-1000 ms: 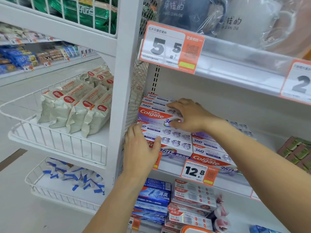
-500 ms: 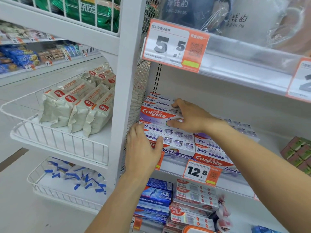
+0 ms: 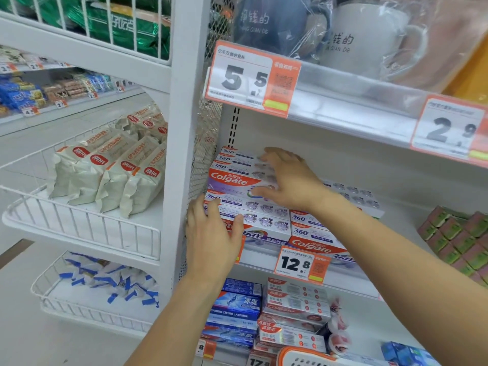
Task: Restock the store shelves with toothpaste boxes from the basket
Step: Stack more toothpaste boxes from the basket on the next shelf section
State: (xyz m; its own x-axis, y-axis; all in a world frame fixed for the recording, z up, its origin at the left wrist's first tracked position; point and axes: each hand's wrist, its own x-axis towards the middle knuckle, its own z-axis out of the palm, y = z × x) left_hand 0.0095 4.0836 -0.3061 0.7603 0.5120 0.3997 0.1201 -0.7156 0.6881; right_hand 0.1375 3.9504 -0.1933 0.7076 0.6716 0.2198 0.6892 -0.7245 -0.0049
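Observation:
Purple-and-red Colgate toothpaste boxes (image 3: 232, 180) lie stacked at the left end of the middle shelf (image 3: 260, 257), against the mesh side wall. A lower stack of the same boxes (image 3: 314, 233) sits to their right. My left hand (image 3: 211, 241) lies flat against the left front end of the stack, thumb resting on a box top. My right hand (image 3: 290, 180) hovers over the upper boxes with its fingers spread, slightly blurred, holding nothing. The orange-and-white rim of the basket (image 3: 298, 356) shows at the bottom edge.
An orange 12.8 price tag (image 3: 301, 262) hangs on the shelf rail. More toothpaste boxes (image 3: 293, 305) fill the shelf below. Green-and-pink boxes (image 3: 456, 239) sit at the right. Wrapped mugs (image 3: 364, 38) stand overhead. White wire baskets with packets (image 3: 105, 175) stand at the left.
My right hand has lifted off the top box and spread its fingers. My left hand stays against the stack's end. The view has shifted slightly.

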